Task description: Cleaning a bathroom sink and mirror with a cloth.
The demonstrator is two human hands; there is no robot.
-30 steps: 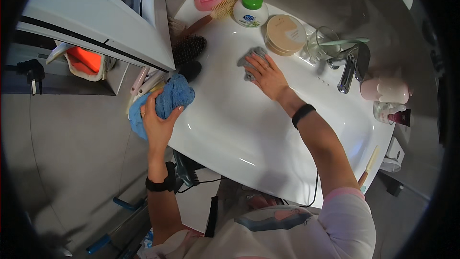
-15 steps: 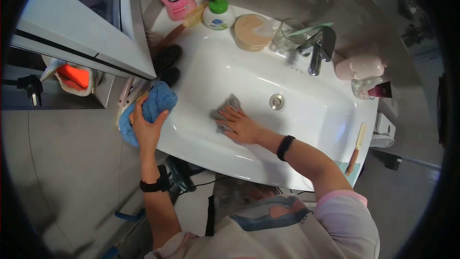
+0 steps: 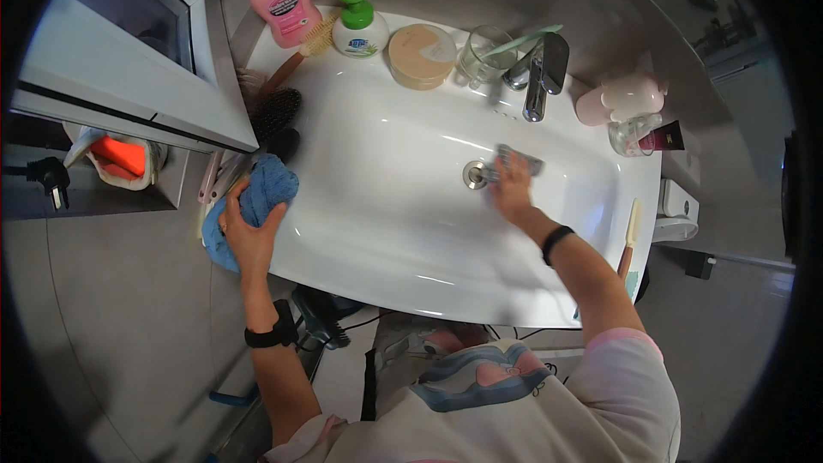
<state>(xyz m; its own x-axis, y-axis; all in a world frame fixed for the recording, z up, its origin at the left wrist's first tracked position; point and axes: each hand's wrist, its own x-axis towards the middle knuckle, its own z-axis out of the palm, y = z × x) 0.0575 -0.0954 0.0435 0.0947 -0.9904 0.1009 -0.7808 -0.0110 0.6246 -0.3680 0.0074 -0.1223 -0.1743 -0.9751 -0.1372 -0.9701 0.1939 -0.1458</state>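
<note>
Nearest, well on the near side of the drain (image 3: 474, 175), is the person's printed shirt (image 3: 480, 429); a dark grey appliance (image 3: 319, 317) shows below the basin's front, also nearer than the drain and left of it. Well left of the drain and a little nearer, the left grip (image 3: 250, 238) has thumb and fingers curled around a bunched blue cloth (image 3: 273, 184) at the edge of the white washbasin (image 3: 369, 171). Well right of the drain lies a slim cream-and-brown tool (image 3: 633, 227). The right grip (image 3: 514, 193) is just right of the drain, its fingers laid over a grey cloth (image 3: 531, 165) in the bowl; they are blurred, so I cannot tell whether they pinch it or only press. That cloth sits close at the drain's right side.

Farther than the drain and well to its left is a black hairbrush (image 3: 279, 110); well to its right are a clear jar (image 3: 633, 135), a dark tube (image 3: 666, 136) and a pale pink container (image 3: 621, 101). Beyond the drain, slightly right, rises a chrome tap (image 3: 544, 77); behind the drain stands a clear glass (image 3: 470, 56). Left of the drain at the far edge are a round beige case (image 3: 420, 56), a green-topped white bottle (image 3: 359, 34) and a pink pump bottle (image 3: 287, 4).
</note>
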